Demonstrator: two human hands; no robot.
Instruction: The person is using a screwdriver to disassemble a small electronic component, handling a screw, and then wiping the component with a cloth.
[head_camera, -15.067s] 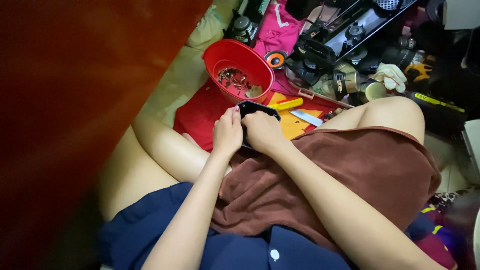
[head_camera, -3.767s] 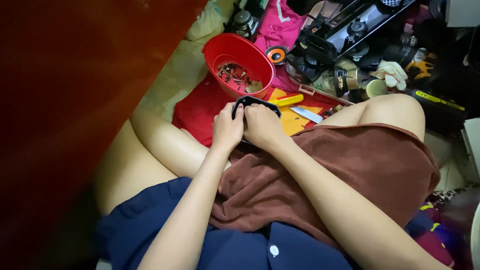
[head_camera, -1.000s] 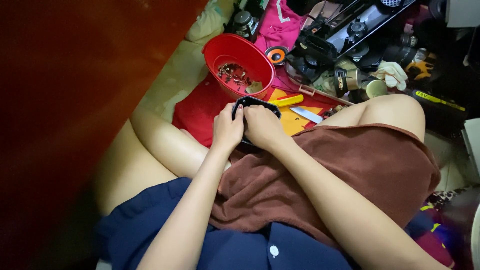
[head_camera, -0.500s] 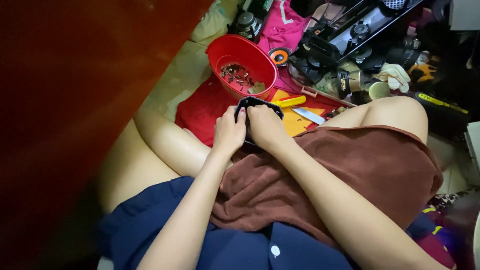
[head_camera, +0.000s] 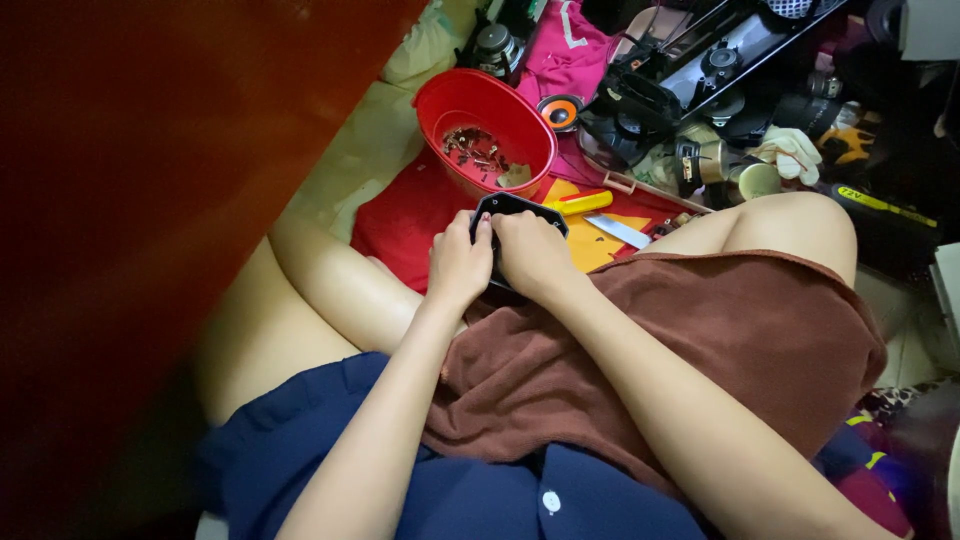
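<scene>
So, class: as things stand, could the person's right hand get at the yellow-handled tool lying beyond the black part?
Probably yes. The yellow-handled tool lies in the open on the red cloth, just past the right hand, with nothing over it. That hand would first have to let go of the black part that both hands grip.

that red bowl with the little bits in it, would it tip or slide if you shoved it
The red bowl looks like thin plastic, so probably light and easy to slide. It sits partly on the red cloth, which may drag at it. Its wide, fairly shallow shape suggests it would resist tipping, though the small loose pieces inside would likely shift.
</scene>
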